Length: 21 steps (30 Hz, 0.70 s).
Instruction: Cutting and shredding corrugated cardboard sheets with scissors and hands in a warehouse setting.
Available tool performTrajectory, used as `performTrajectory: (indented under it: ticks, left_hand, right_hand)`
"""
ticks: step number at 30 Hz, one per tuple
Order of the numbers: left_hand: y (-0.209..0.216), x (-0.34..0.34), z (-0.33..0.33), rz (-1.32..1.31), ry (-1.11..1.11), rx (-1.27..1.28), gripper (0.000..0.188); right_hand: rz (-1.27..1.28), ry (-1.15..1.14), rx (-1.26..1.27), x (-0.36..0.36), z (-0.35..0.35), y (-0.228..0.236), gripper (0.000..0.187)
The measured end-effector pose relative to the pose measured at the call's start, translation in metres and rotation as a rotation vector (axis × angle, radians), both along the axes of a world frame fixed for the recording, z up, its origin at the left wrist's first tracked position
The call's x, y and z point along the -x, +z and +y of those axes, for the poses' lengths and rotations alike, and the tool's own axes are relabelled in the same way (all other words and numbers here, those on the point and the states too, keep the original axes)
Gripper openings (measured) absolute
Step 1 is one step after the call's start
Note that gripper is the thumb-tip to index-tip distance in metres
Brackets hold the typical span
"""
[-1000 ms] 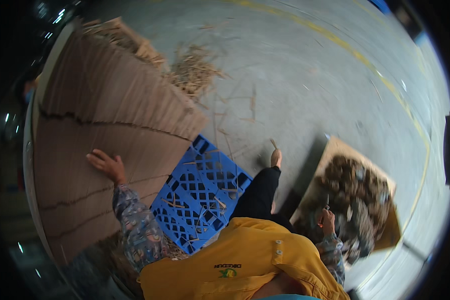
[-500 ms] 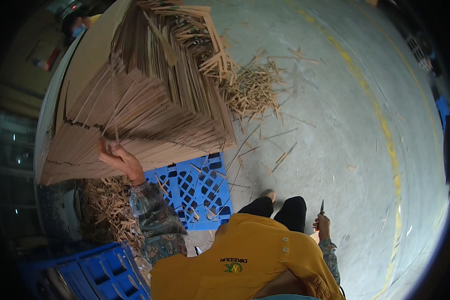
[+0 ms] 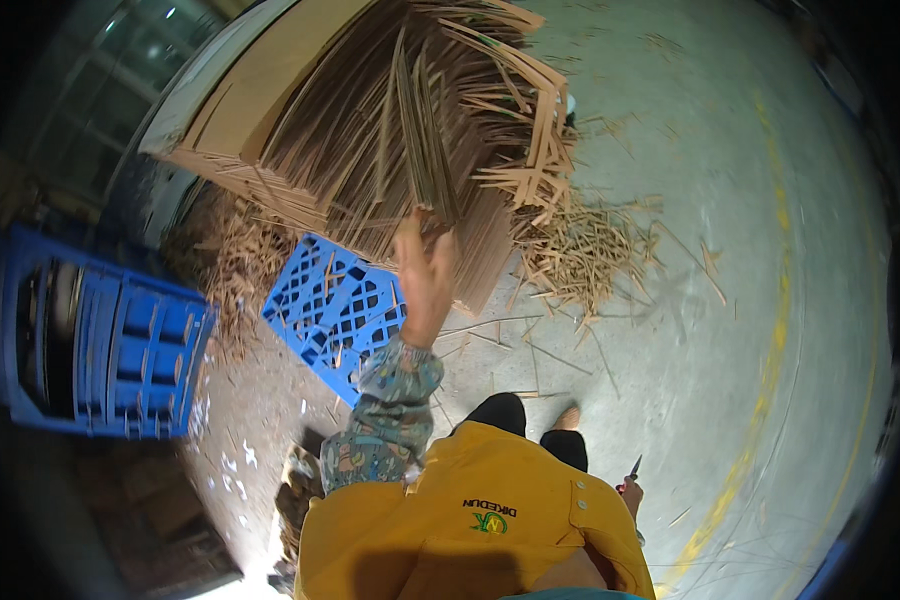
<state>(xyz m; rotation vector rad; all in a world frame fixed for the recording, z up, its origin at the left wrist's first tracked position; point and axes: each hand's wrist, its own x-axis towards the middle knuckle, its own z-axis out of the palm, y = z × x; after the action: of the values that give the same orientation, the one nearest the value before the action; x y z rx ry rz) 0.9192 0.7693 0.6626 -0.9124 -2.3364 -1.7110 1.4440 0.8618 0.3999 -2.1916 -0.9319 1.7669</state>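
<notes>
A tall stack of brown cardboard sheets (image 3: 370, 120) stands ahead of me, its cut edges fanned and uneven. My left hand (image 3: 427, 285) is raised against the stack's near side, fingers apart and fingertips at the sheet edges; whether they touch is blurred. Down by my right side, my right hand (image 3: 630, 493) is closed round the handle of a small knife (image 3: 636, 467), its dark blade pointing away from me. Narrow cardboard strips (image 3: 540, 110) hang bent from the stack's right side.
Beneath the stack, a blue plastic pallet (image 3: 320, 310) juts out toward me. Loose strips lie in a heap (image 3: 590, 255) on the floor at right and another pile (image 3: 235, 250) at left. Blue pallets (image 3: 150, 340) stand at far left. A yellow line (image 3: 770, 330) crosses the floor.
My left hand has left the stack's left part and moved right along its near side, fingers opening out. The view has turned and shifted. The knife stays in my right hand.
</notes>
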Motion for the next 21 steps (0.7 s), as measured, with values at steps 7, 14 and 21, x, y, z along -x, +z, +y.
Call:
performTrajectory:
  ticks: [7,14,21]
  left_hand:
    - [0.152,0.036,-0.068,0.533,0.863,-0.317,0.036]
    - [0.139,0.084,0.022,0.985,1.051,0.493,0.054]
    - [0.076,0.066,0.073,0.653,1.194,0.888,0.063]
  right_hand:
    - [0.220,0.187,-0.310,0.110,0.244,0.044,0.023]
    - [0.702,0.675,-0.639,0.396,0.339,0.172,0.016]
    - [1.063,1.001,-1.413,0.643,0.341,0.332,0.020]
